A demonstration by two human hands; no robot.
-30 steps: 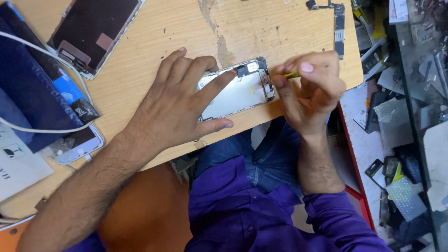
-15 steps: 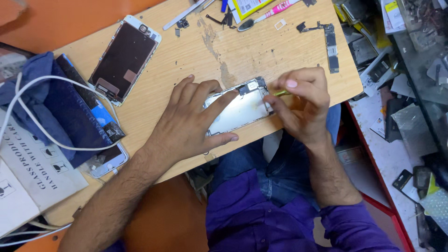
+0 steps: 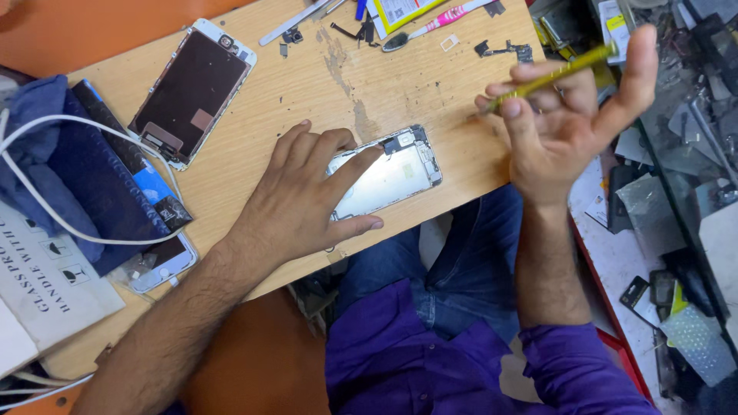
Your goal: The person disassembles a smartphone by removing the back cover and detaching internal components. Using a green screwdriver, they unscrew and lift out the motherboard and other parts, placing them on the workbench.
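Now left hand [image 3: 296, 204] pins open phone shell [image 3: 388, 173] flat on tabletop [image 3: 307, 84]; right hand [image 3: 565, 115] lifted clear, grip pinching yellow screwdriver [image 3: 553, 74]; tip needs realigning on screw.

opened silver phone shell [image 3: 388, 180] | flat on board, tilted | yellow-green screwdriver [image 3: 553, 74] | raised, slanted

Bench [image 3: 307, 84]: bare wood, matt, scuffed and stained in patches. Opened phone shell [image 3: 392, 177]: silvery metal, smooth with a dull sheen; detached screen [image 3: 192, 92]: dark glossy glass in a white plastic frame. Screwdriver [image 3: 553, 74]: yellow, smooth shaft; pouch [image 3: 84, 184]: blue matt cloth under a white glossy cable [image 3: 46, 207].
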